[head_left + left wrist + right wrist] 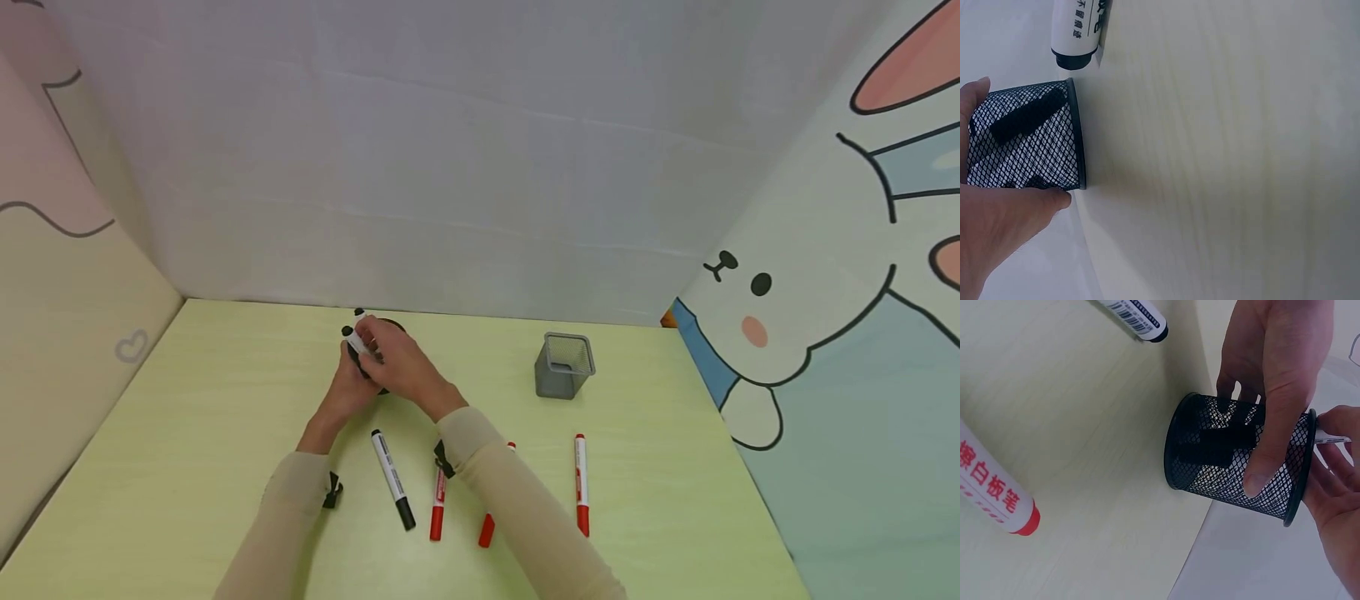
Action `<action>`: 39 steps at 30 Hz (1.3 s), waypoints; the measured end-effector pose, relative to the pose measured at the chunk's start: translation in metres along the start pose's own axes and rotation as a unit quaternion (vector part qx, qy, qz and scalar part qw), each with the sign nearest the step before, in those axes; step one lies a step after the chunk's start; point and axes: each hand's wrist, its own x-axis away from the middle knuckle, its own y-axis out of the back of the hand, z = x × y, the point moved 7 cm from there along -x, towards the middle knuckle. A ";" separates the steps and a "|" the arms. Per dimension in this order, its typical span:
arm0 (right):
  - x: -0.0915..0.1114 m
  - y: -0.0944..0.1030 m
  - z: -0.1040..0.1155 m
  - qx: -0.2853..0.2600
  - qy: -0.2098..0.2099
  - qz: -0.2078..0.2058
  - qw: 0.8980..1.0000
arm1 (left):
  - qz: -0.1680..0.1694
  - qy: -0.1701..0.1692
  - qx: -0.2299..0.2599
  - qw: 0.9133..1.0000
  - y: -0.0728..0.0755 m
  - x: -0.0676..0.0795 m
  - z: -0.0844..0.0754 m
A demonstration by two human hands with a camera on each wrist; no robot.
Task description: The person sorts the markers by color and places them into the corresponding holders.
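My left hand [347, 390] grips a round black mesh pen holder [1247, 487] around its side, thumb and fingers on opposite sides in the right wrist view. Dark marker ends show through the mesh near its base. At the rim, my right hand [405, 360] pinches a white marker [1333, 439] whose lower part is inside the holder. Two black-tipped white ends stick up by the hands in the head view, one of them a marker end [352, 336]. The hands hide most of the holder there.
On the table [225, 433] lie a black whiteboard marker [393, 479] and several red markers, one at the right [582, 483]. The right forearm partly covers another red marker [487, 531]. A square grey mesh holder [562, 367] stands toward the back right, before the white wall.
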 end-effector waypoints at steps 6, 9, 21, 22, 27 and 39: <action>-0.002 -0.003 0.004 0.041 -0.012 0.010 0.999 | -0.008 0.001 -0.002 1.000 0.000 -0.001 -0.003; -0.002 -0.005 0.005 0.060 -0.023 0.016 0.998 | -0.016 0.019 -0.029 0.999 0.001 0.000 -0.004; 0.004 -0.001 0.004 0.061 -0.029 0.003 0.998 | -0.014 0.089 -0.061 0.994 0.001 0.006 0.002; 0.004 0.000 0.004 0.059 -0.028 0.001 0.998 | -0.014 0.094 -0.062 0.994 0.002 0.006 0.003; 0.010 0.007 0.006 0.051 -0.021 -0.014 0.998 | -0.017 0.099 -0.076 0.992 0.003 0.006 0.003; 0.026 0.026 0.007 0.026 -0.037 -0.050 0.998 | -0.025 0.153 -0.110 0.982 0.006 0.007 0.007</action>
